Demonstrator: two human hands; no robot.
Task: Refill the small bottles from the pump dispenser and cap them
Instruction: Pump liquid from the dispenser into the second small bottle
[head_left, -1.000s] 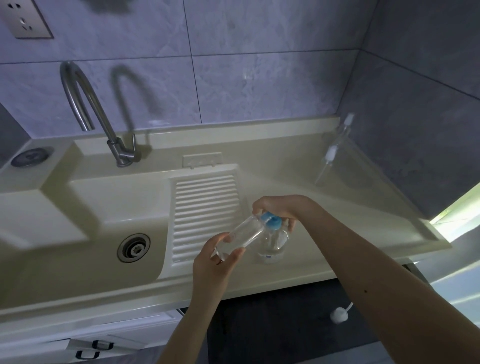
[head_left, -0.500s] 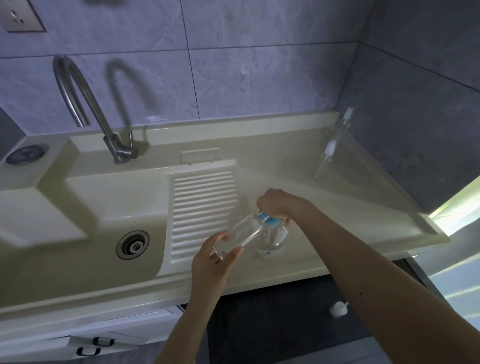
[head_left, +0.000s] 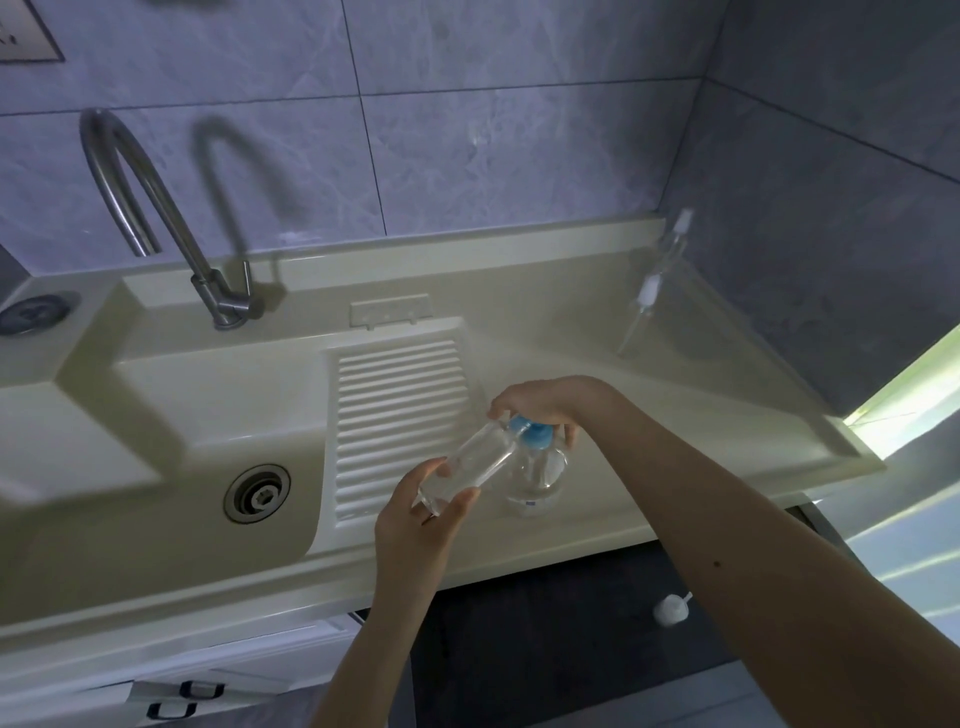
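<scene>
A clear pump dispenser (head_left: 540, 475) with a blue pump head (head_left: 531, 432) stands on the cream counter right of the ribbed washboard. My right hand (head_left: 545, 402) rests on top of the pump head, fingers curled over it. My left hand (head_left: 423, 512) grips a small clear bottle (head_left: 475, 462) by its base, tilted so its open mouth meets the blue nozzle. Another small clear bottle (head_left: 670, 244) with a white top stands at the back right corner, and a white-capped spray tube (head_left: 641, 312) lies beside it.
A steel tap (head_left: 156, 208) arches over the basin, whose drain (head_left: 257, 492) sits at the left. The ribbed washboard (head_left: 400, 405) slopes beside the bottles. A white cap-like object (head_left: 670, 609) lies on the dark floor below the counter (head_left: 727, 415) edge.
The view has shifted slightly. Both hands keep their hold; the right hand stays over the pump head and the small bottle remains at the nozzle.
</scene>
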